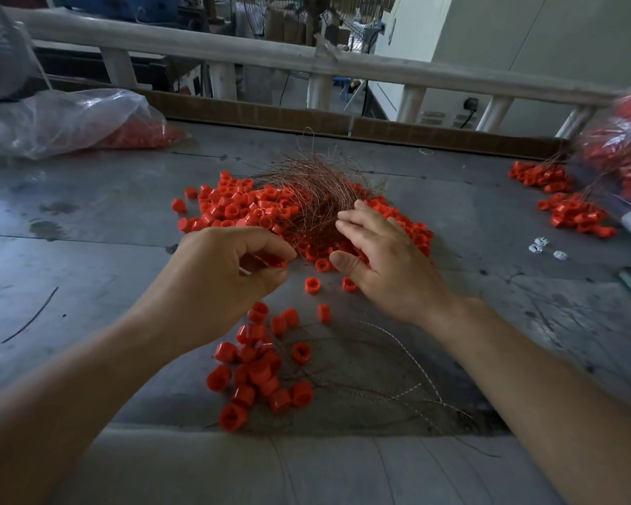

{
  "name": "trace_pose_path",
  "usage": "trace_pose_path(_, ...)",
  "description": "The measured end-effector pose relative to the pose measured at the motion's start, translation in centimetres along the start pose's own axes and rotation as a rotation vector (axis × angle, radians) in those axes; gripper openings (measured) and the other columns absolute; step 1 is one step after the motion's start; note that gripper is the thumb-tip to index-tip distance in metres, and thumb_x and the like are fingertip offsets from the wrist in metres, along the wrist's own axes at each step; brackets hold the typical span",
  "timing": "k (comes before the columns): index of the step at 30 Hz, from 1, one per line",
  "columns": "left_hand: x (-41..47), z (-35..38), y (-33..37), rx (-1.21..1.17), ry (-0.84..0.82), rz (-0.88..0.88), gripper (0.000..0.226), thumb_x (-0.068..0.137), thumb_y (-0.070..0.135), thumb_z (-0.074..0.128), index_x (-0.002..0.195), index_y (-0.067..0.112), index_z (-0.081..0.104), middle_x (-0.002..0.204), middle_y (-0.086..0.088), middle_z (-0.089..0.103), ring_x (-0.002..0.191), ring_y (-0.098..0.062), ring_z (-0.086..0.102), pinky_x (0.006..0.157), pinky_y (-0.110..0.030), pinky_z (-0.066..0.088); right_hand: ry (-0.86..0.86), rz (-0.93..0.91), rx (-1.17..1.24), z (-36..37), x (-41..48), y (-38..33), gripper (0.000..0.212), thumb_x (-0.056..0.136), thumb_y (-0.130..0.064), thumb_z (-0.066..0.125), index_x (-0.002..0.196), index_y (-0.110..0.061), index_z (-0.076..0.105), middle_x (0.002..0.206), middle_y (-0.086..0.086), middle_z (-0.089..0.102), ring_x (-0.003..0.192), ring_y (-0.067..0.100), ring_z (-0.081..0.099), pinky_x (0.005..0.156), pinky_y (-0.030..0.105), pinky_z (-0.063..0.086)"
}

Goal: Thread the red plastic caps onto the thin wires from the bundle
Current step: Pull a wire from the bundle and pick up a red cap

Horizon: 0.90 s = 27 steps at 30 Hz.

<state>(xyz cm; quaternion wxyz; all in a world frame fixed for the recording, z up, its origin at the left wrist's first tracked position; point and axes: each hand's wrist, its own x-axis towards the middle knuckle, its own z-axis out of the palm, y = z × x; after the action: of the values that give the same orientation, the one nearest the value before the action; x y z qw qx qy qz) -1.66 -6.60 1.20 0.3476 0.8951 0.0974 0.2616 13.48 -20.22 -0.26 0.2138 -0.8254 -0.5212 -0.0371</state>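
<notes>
Item: left hand (pixel 230 275), my fingers pinched on a red cap (pixel 275 263). Right hand (pixel 387 264), fingers apart, tips on wire bundle (pixel 314 187) atop cap pile (pixel 234 209), mid tabletop (pixel 88 220). Risk: springy, hair-thin wires tangle, so several pull out tog. (or flick smooth, stubby round caps away).

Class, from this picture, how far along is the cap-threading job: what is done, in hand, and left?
Done: a cluster of red plastic caps on thin wires lies nearest the person. In hand: the left hand pinches a red cap; the right hand is at the tangled wire bundle. Left: the big loose cap pile.
</notes>
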Motion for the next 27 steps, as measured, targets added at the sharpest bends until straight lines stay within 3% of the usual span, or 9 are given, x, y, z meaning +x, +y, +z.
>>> trace_pose_path(4,0.0,0.0,0.0,-0.004,-0.004,-0.012,0.040,0.073,0.009,0.072,0.077,0.047,0.059,0.070,0.025,0.061,0.073,0.013,0.058,0.063,0.002,0.039,0.073,-0.015,0.009,-0.3,-0.1,-0.1,0.048,0.093,-0.034,0.046,0.132,-0.005,0.045,0.141,0.001,0.040,0.137,0.010,0.019,0.112,0.034,0.005)
trace_pose_path(6,0.1,0.0,0.1,0.000,-0.007,-0.010,0.040,0.073,0.009,0.072,0.077,0.046,0.059,0.071,0.025,0.061,0.074,0.013,0.058,0.064,0.003,0.039,0.164,-0.015,0.021,-0.6,0.0,-0.1,0.041,0.093,-0.028,0.049,0.125,-0.002,0.053,0.135,0.006,0.049,0.132,0.016,0.033,0.111,0.035,0.016)
trace_pose_path(8,0.0,0.0,0.1,0.000,-0.008,-0.008,0.039,0.073,0.009,0.072,0.077,0.046,0.059,0.071,0.025,0.060,0.074,0.014,0.058,0.064,0.003,0.039,0.257,-0.010,0.013,-0.5,0.0,-0.1,0.035,0.093,-0.023,0.051,0.117,0.000,0.059,0.126,0.011,0.057,0.122,0.021,0.047,0.105,0.028,0.026)
trace_pose_path(12,0.1,0.0,0.3,-0.007,-0.007,-0.016,0.040,0.073,0.009,0.072,0.077,0.046,0.059,0.070,0.024,0.060,0.074,0.014,0.058,0.063,0.003,0.039,0.303,0.049,0.045,-0.9,-0.2,0.1,0.030,0.094,-0.018,0.049,0.113,0.001,0.061,0.122,0.012,0.060,0.115,0.020,0.053,0.096,0.013,0.027)
trace_pose_path(14,0.1,0.0,0.2,-0.001,-0.004,-0.015,0.040,0.073,0.009,0.072,0.077,0.046,0.058,0.070,0.024,0.060,0.074,0.014,0.058,0.064,0.003,0.039,0.373,0.033,0.083,-1.5,-0.3,-0.2,0.027,0.094,-0.017,0.049,0.107,0.001,0.065,0.115,0.012,0.064,0.108,0.021,0.058,0.097,0.022,0.038)
trace_pose_path(18,0.0,-0.1,0.2,-0.030,-0.012,-0.014,0.043,0.072,0.010,0.072,0.081,0.049,0.057,0.071,0.020,0.065,0.077,0.011,0.059,0.067,0.001,0.041,0.517,-0.155,0.044,-2.7,-1.2,-1.8,0.028,0.092,-0.018,0.050,0.094,0.001,0.070,0.098,0.012,0.069,0.092,0.023,0.066,0.082,0.040,0.053)
trace_pose_path(20,0.0,-0.1,0.2,-0.123,-0.044,-0.037,0.042,0.071,0.014,0.072,0.084,0.051,0.059,0.084,0.021,0.066,0.077,0.005,0.062,0.069,-0.003,0.046,0.523,-0.255,0.021,-2.8,-1.8,-2.7,0.029,0.089,-0.019,0.048,0.091,-0.001,0.071,0.095,0.010,0.070,0.090,0.021,0.066,0.082,0.041,0.052)
trace_pose_path(23,-0.1,-0.1,0.6,-0.385,-0.151,-0.092,0.044,0.056,0.035,0.070,0.094,0.057,0.062,0.086,0.012,0.070,0.074,-0.009,0.068,0.067,-0.018,0.054,0.491,-0.386,0.054,-2.5,-2.2,-3.7,0.028,0.086,-0.018,0.049,0.092,-0.002,0.071,0.097,0.007,0.070,0.090,0.017,0.063,0.083,0.038,0.048)
trace_pose_path(27,-0.3,-0.1,0.9,-0.549,-0.253,-0.045,0.037,0.061,0.033,0.078,0.097,0.037,0.069,0.085,-0.006,0.071,0.076,-0.019,0.069,0.068,-0.025,0.056,0.445,-0.531,0.097,-2.0,-2.4,-4.4,0.026,0.085,-0.018,0.052,0.094,-0.002,0.070,0.099,0.005,0.070,0.086,0.020,0.059,0.074,0.037,0.049)
